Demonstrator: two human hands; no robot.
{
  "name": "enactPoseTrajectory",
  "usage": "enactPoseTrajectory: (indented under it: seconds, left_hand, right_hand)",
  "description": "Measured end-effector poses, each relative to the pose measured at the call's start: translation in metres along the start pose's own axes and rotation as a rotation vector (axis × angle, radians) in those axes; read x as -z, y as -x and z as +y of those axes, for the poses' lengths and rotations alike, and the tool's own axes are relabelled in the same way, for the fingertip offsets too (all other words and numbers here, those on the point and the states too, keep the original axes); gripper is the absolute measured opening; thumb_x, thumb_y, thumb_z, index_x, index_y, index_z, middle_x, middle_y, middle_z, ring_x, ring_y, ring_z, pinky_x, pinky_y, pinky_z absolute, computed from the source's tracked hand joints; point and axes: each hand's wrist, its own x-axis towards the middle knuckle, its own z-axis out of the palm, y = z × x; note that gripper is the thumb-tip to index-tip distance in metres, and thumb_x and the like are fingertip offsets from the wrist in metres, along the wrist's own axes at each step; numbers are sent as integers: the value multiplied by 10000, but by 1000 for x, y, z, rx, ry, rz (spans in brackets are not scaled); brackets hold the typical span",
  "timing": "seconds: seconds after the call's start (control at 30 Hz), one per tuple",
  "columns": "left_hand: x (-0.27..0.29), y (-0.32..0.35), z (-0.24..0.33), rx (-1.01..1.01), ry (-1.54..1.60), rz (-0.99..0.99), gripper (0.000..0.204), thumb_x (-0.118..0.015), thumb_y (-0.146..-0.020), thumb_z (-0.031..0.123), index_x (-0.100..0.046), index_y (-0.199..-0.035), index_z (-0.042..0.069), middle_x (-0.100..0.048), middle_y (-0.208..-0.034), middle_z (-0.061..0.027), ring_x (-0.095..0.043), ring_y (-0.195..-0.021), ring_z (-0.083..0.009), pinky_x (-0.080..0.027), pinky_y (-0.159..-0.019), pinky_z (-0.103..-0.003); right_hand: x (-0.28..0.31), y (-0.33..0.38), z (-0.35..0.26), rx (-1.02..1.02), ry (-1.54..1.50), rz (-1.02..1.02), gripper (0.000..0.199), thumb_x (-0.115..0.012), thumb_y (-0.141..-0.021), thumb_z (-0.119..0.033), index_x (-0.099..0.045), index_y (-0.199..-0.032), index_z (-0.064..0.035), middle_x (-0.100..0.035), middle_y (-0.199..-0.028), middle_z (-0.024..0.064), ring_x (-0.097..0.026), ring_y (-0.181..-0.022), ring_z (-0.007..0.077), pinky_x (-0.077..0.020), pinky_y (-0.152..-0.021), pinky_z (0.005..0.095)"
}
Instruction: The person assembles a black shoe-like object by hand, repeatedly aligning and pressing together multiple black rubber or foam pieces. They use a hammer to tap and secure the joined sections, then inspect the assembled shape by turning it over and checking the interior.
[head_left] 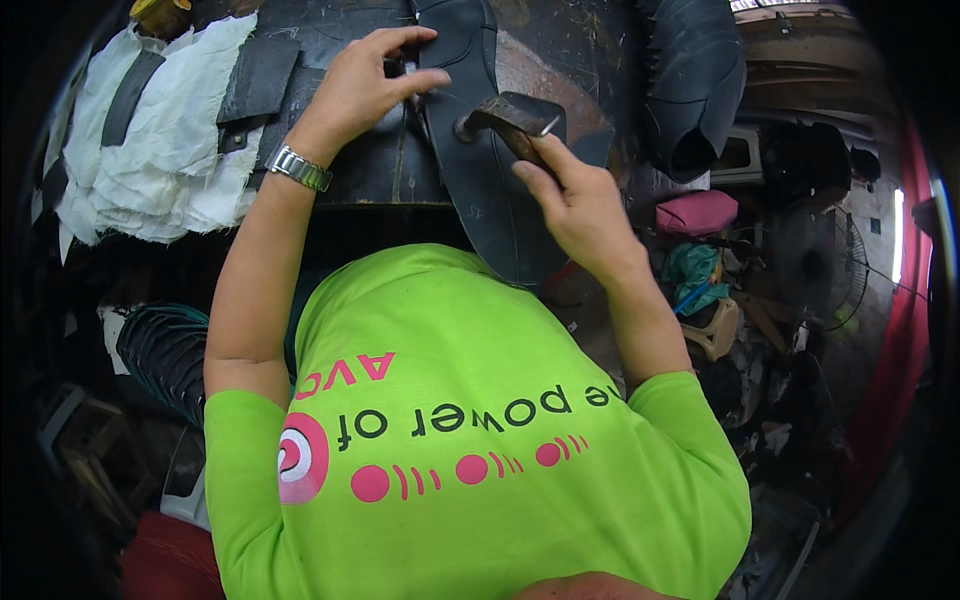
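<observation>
A black rubber inner tube (490,190) lies over a dark, worn workbench (370,170) and hangs off its front edge. My left hand (365,85), with a metal watch on the wrist, presses its fingers flat on the tube's upper part. My right hand (575,200) grips the handle of a rusty metal scraper tool (505,118), whose head rests on the tube just right of my left fingers. My bright green shirt fills the lower middle of the view.
White rags (160,140) and dark rubber strips (255,85) lie on the bench's left. A black tyre (695,80) hangs at upper right. A pink stool (697,212), a fan (820,260) and clutter fill the right; a ribbed dark tyre (165,350) sits lower left.
</observation>
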Motion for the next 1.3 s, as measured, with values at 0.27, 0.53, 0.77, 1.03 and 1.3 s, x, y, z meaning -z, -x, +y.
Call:
enactPoseTrajectory:
  seconds: [0.27, 0.53, 0.77, 1.03, 1.3]
  left_hand:
    - [-9, 10, 6, -17, -133, 46, 638, -892, -698, 362, -672, -1272, 192, -644, -1291, -71, -571, -1163, -311, -485, -989, -410]
    - [-9, 10, 3, -37, -108, 24, 596, -881, -712, 316, -680, -1263, 211, -643, -1293, -62, -569, -1161, -317, -483, -990, -418]
    - [-10, 9, 3, -79, -147, 58, 585, -879, -724, 319, -682, -1264, 214, -640, -1294, -64, -572, -1146, -307, -481, -988, -412]
    - [-10, 11, 5, -53, -128, 30, 577, -870, -735, 307, -678, -1271, 215, -642, -1287, -68, -573, -1154, -306, -478, -999, -405]
    - [-10, 8, 9, -51, -128, 10, 553, -855, -757, 290, -677, -1277, 227, -642, -1296, -51, -575, -1157, -303, -482, -996, -397]
  right_hand:
    - [-13, 28, 22, 69, -253, 300, 374, -674, -964, -211, -627, -1316, -95, -694, -880, 214, -678, -713, 355, -532, -669, 383]
    - [31, 29, 12, 119, -396, 295, 402, -633, -1002, -184, -589, -1379, -53, -677, -801, 98, -593, -595, 189, -468, -584, 273]
    - [0, 11, 9, 235, -35, 337, 347, -678, -951, -138, -638, -1282, -44, -704, -856, 192, -686, -678, 284, -535, -666, 373]
    - [12, 22, 17, 185, -522, 463, 472, -562, -1041, -121, -497, -1505, -182, -491, -700, -44, -375, -546, 1, -335, -486, 157]
    - [-17, -8, 52, -24, 62, 218, 400, -599, -987, -246, -544, -1368, -139, -686, -834, 262, -662, -836, 478, -537, -740, 522]
